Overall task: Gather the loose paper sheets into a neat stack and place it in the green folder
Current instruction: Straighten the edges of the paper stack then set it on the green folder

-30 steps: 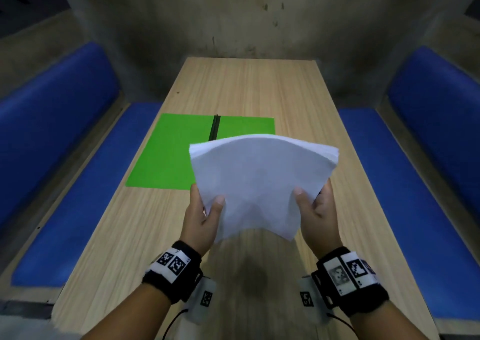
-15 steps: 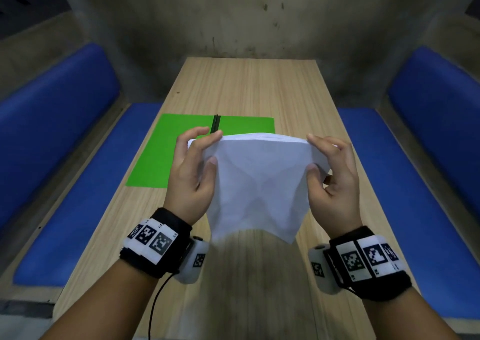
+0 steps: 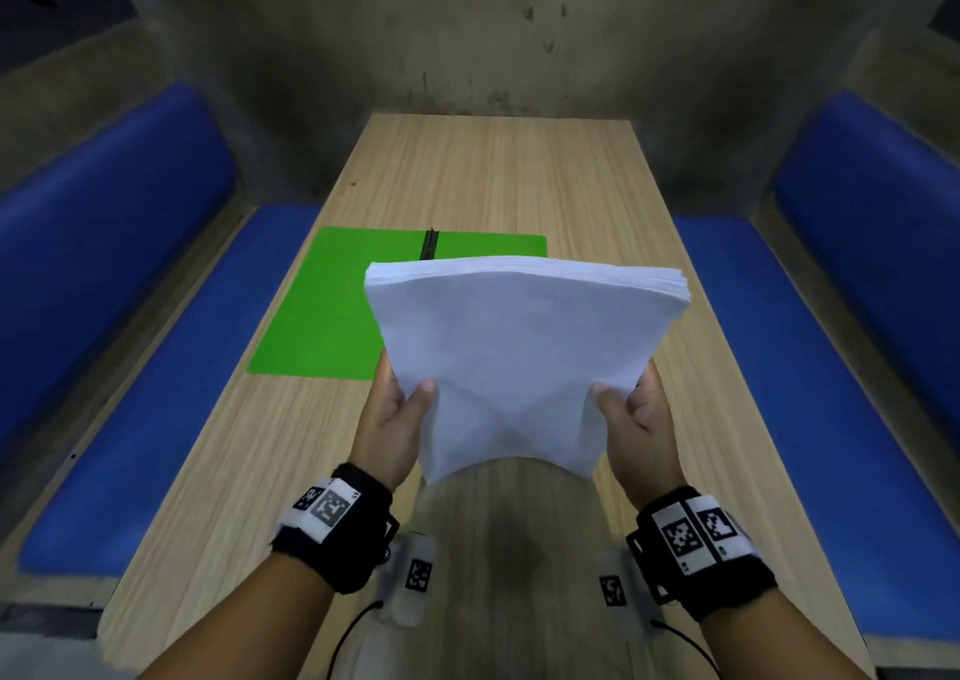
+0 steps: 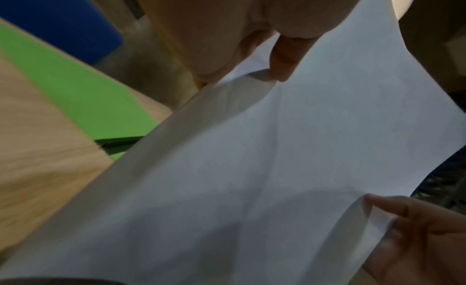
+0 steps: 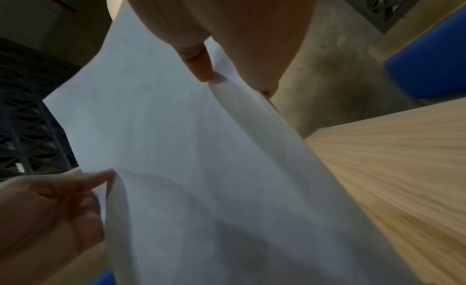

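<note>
A stack of white paper sheets [image 3: 519, 357] is held tilted above the wooden table [image 3: 519, 186], its near edge hanging just over the tabletop. My left hand [image 3: 400, 404] pinches the stack's left side with the thumb on top. My right hand [image 3: 636, 404] pinches the right side the same way. The green folder [image 3: 322, 316] lies open and flat on the table's left half, with a black spine [image 3: 430, 244] at its middle; the stack hides its right part. In the left wrist view the paper [image 4: 252, 169] fills the frame beside the folder [image 4: 75, 94]. The right wrist view shows the paper [image 5: 189, 159] too.
Blue padded benches [image 3: 119, 378] [image 3: 841, 367] run along both long sides of the table. A bare concrete wall [image 3: 467, 30] closes the far end. Bare tabletop lies beyond the folder and to the right of the stack.
Half a second ago both hands gripped the stack near its top edge. They have since slid down to its lower sides, and the stack stands taller and straighter.
</note>
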Available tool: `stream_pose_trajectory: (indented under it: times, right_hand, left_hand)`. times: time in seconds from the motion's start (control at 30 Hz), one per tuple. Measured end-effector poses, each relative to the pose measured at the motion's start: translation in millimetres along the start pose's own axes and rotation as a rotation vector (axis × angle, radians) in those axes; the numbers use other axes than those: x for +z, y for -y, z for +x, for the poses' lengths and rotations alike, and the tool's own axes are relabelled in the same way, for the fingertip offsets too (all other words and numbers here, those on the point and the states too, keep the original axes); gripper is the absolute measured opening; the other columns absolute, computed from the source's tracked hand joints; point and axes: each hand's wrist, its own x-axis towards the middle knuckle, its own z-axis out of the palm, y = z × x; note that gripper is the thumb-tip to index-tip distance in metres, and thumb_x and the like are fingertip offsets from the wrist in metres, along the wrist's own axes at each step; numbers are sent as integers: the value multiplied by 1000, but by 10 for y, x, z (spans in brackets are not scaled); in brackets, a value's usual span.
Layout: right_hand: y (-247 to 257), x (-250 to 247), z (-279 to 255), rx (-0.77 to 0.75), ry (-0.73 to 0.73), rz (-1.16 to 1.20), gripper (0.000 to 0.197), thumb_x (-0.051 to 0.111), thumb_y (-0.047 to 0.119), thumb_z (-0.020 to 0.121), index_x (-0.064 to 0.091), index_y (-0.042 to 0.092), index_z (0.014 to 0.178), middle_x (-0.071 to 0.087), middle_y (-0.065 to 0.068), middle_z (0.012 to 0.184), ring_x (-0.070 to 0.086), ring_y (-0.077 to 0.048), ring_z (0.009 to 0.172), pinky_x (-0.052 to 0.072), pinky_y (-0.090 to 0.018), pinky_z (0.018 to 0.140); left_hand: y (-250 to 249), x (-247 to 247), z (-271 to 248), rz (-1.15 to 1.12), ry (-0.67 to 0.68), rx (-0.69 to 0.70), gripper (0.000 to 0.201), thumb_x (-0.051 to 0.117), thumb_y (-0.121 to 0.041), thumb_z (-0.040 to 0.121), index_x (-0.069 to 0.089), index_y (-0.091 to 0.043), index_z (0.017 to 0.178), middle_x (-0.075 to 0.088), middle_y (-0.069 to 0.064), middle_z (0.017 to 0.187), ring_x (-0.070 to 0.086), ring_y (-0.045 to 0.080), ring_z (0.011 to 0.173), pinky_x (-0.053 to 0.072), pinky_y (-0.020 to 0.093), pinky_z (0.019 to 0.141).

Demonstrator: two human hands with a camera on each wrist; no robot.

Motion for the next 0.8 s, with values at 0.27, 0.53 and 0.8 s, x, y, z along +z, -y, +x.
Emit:
stream_pose_trajectory:
  times: [0.27, 0.53, 0.8]
  right_hand:
    - [-156, 14, -49, 72, 16, -145, 50, 47, 14, 78, 44, 23, 127, 60, 2, 120, 56, -18, 117, 45, -51, 102]
    - [21, -120, 128, 51, 173, -75, 55, 42, -13, 88, 51, 28, 124, 64, 5, 123, 60, -11, 116, 51, -32, 96]
    - [-278, -280, -64, 423, 456, -106, 50, 54, 5, 89, 44, 35, 128, 65, 11, 124, 62, -14, 115, 45, -50, 100]
  left_hand:
    - [226, -92, -48, 97, 55, -52, 60, 49, 5, 88, 24, -12, 139, 52, 3, 130, 56, -1, 114, 45, 17, 95]
    - [59, -176, 99, 236, 137, -13, 41, 52, 12, 87, 45, -7, 123, 60, -3, 114, 59, -12, 100, 44, 8, 88]
    - [236, -313, 117, 66, 162, -244, 56, 54, 1, 74, 49, -6, 130, 60, 10, 131, 54, 25, 125, 37, 45, 109]
